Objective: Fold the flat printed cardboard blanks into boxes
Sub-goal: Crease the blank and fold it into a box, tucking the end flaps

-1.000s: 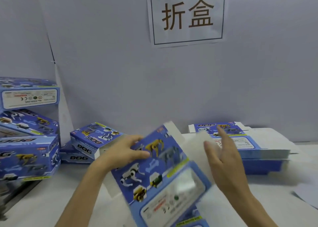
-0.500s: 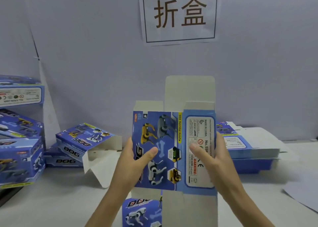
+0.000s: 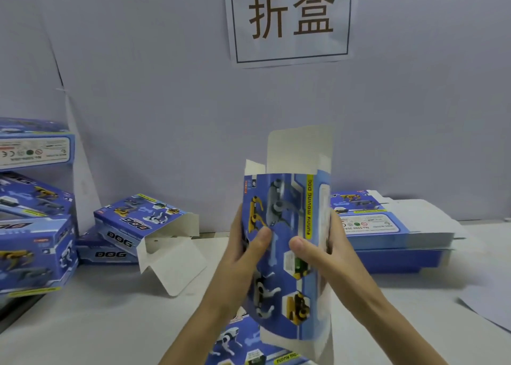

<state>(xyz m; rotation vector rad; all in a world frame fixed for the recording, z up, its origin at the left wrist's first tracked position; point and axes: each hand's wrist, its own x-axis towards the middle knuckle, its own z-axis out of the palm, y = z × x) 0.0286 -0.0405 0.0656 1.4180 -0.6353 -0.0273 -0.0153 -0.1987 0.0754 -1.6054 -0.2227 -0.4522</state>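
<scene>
The cardboard blank point(image 3: 287, 198) stands upright in mid-air over the near middle of the table point(image 3: 96, 323), printed side facing the person. The left hand point(image 3: 240, 257) grips its left edge and the right hand point(image 3: 326, 254) its right edge. Each thumb is pressed on the front, with the fingers wrapped behind. The face bows outward between them, so I'd say the two edges are being squeezed together to pop the flat sleeve into a tube. Its white top flap point(image 3: 300, 149) sticks straight up, not yet tucked.

Another printed blank point(image 3: 240, 337) lies flat just beneath. The stack of flat blanks point(image 3: 387, 226) sits far right, within easy reach for the next one. To the left lies a half-made box point(image 3: 143, 221) with its end flaps hanging open, and further left are piled boxes point(image 3: 33, 240), likely the finished ones kept out of the way.
</scene>
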